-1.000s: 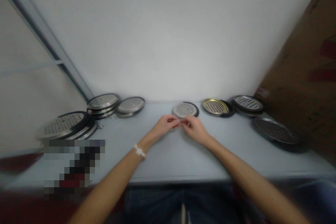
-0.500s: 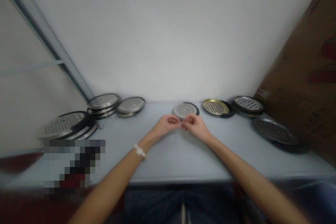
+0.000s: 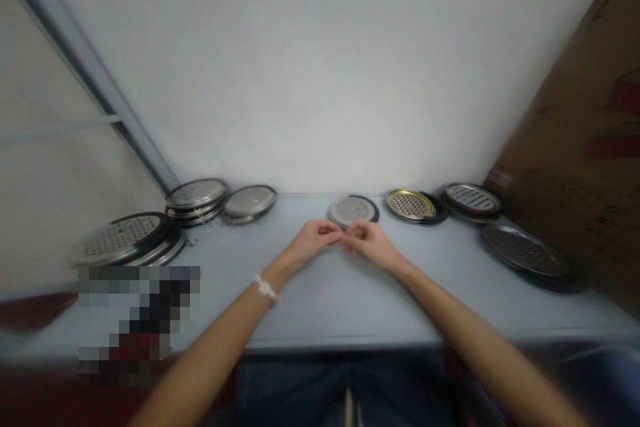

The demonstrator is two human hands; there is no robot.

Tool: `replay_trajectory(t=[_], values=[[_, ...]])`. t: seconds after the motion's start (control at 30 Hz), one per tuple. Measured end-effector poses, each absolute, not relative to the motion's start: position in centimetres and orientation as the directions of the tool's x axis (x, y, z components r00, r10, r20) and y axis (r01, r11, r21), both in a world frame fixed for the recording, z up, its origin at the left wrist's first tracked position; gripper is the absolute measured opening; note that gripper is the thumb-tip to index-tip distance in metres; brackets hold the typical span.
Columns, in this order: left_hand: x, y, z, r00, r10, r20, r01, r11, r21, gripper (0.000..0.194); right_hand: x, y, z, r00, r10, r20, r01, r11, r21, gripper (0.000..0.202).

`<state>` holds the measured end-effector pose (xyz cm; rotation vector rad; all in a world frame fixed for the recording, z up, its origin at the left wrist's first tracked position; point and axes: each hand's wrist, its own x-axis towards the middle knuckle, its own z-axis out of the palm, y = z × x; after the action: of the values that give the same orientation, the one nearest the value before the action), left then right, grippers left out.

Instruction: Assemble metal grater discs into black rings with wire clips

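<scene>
My left hand point(image 3: 318, 237) and my right hand point(image 3: 366, 241) meet fingertip to fingertip above the middle of the table. Both are closed in a pinch. Whatever lies between the fingertips, if anything, is too small to make out. Just behind them a round perforated metal disc point(image 3: 353, 211) with a dark rim along one side lies flat on the table; my right fingers overlap its near edge in the view. A gold-rimmed perforated disc point(image 3: 411, 205) with a dark edge piece lies farther right.
On the pale table point(image 3: 345, 307), stacked discs point(image 3: 197, 195) and a larger stack point(image 3: 123, 240) stand left, near a silver disc point(image 3: 251, 200). At right are a slotted disc point(image 3: 473, 198), a dark disc point(image 3: 525, 250) and a cardboard box point(image 3: 575, 180). A wall point(image 3: 330, 80) rises behind.
The fingers of both hands have shifted slightly at the pinch, with the left fingers drawn closer together. The discs on the table have stayed in place.
</scene>
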<state>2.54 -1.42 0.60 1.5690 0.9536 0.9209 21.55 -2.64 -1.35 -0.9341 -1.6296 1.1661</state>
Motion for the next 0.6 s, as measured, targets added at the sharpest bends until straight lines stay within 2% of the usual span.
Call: replay_trajectory(t=[0.23,0.6], values=[[2.67,-1.62,0.76,0.362,0.929,0.078,0.117,-0.128,0.985,0.024,21.47,-2.35,-1.88,-0.313,0.920,0.235,0.122,0.285,-0.951,0.028],[2.54,-1.78,0.74,0.398,0.913,0.094,0.090,-0.140,0.986,0.029,21.56,-2.56,-1.38,-0.390,0.912,0.129,0.019,0.149,-0.989,0.043]])
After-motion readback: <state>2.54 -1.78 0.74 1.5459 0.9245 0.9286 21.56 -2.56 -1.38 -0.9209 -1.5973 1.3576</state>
